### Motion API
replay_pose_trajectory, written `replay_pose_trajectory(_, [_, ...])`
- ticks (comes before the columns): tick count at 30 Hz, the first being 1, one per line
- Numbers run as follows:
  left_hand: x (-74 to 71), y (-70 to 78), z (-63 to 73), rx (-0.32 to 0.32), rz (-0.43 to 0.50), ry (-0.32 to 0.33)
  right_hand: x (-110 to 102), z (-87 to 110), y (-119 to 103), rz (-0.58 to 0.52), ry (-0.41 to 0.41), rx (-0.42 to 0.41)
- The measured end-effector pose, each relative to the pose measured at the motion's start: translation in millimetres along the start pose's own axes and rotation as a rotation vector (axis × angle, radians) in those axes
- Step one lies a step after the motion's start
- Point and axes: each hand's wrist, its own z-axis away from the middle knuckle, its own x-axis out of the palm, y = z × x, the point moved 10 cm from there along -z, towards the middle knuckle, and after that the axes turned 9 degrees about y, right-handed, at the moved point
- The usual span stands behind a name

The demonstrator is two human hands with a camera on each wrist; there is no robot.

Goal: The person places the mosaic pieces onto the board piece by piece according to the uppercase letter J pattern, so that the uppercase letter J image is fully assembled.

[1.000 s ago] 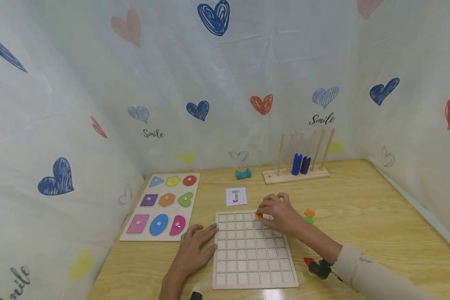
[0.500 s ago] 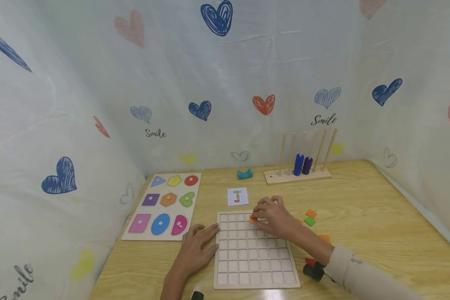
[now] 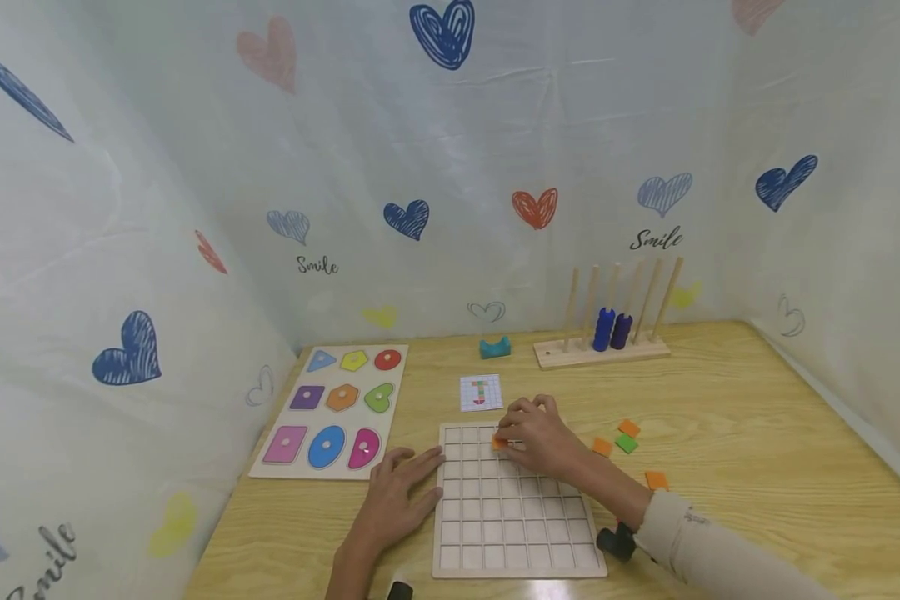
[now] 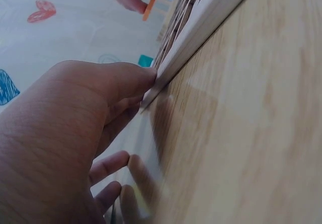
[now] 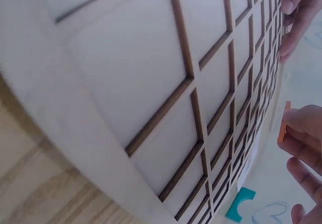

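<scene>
Between thumb and fingers, my right hand pinches an orange square tile over the far rows of a pale wooden grid board. The right wrist view shows the tile on edge, apart from the board. My left hand touches the board's left edge with its fingertips and thumb, fingers spread and relaxed. Beyond the board lies a white card with a coloured J pattern on a grid. To the right are loose tiles, among them a green one and an orange one.
A shape puzzle board with knobbed pieces lies at the left. Behind stand a teal notched piece and a wooden peg stand with blue and purple pieces on it. A heart-printed curtain encloses the table.
My right hand has moved left across the board's far rows with the orange tile. Loose tiles formerly behind the right forearm now show. The left hand stays at the board's edge.
</scene>
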Motion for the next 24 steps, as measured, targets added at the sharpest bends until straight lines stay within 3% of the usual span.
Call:
replay_pose_trajectory(10, [0.6,0.0,-0.3,-0.006,-0.016,-0.009,17.0,-0.7,-2.9,0.016,-0.079,0.032])
replay_pose_trajectory(24, [1.2,0.5,0.1,-0.003,-0.027,-0.006,33.8,-0.1,-4.9,0.085,-0.123,0.006])
